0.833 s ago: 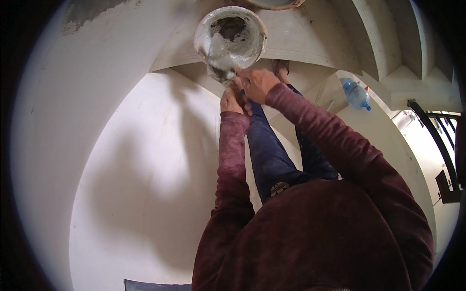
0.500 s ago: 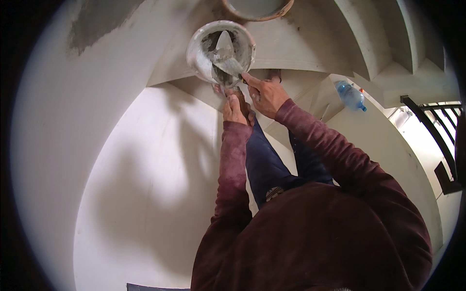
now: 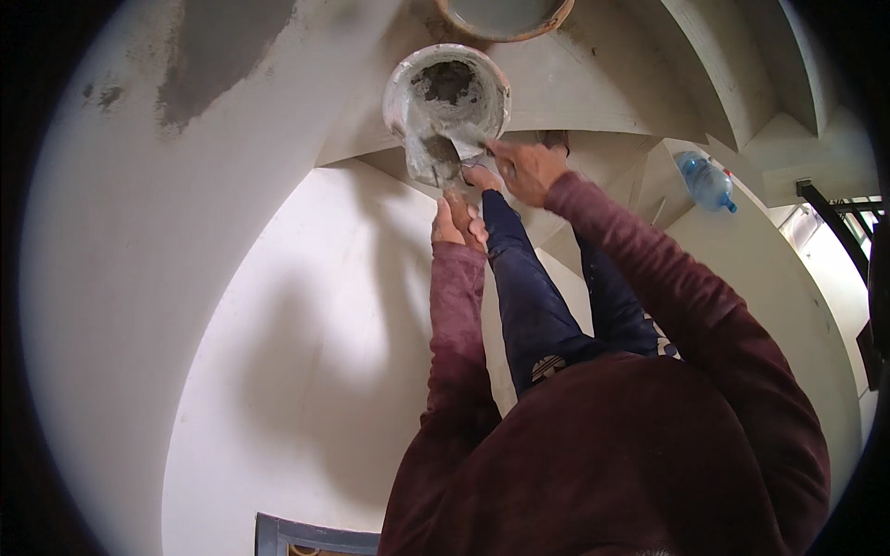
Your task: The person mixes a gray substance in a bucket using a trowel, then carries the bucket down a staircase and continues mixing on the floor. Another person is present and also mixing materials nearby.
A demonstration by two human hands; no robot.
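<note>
A white bucket [image 3: 447, 102] smeared with grey putty stands on a step just past my feet. My left hand [image 3: 458, 222] is closed around the handle of a flat plaster board [image 3: 434, 169] held against the bucket's near rim. My right hand [image 3: 525, 170] grips a putty knife [image 3: 461, 146] whose blade lies over the board, carrying grey putty. Both sleeves are dark red, and my legs in dark blue trousers show below the hands.
A curved white wall [image 3: 185, 306] with a grey putty patch [image 3: 222, 56] fills the left. White stair steps [image 3: 723, 83] fan out on the right. A blue plastic bottle [image 3: 705, 181] lies on a step. A second round tub [image 3: 505, 17] sits behind the bucket. A black railing [image 3: 839, 232] is at far right.
The knife has come out of the bucket onto the board with putty on it. Both hands have dropped slightly lower in view and the bucket looks closer.
</note>
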